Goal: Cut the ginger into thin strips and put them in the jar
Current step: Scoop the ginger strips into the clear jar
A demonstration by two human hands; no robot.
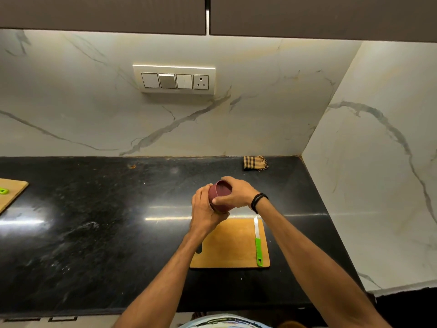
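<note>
Maroon jar held above the counter, just past the cutting board's far edge. Left grip wraps its lower side, right grip clasps its top. Green-handled knife lies along the board's right side.

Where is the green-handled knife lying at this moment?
In the head view, the knife lies along the right edge of the wooden cutting board, blade pointing away from the person, just below the right hand that grips the maroon jar.
</note>
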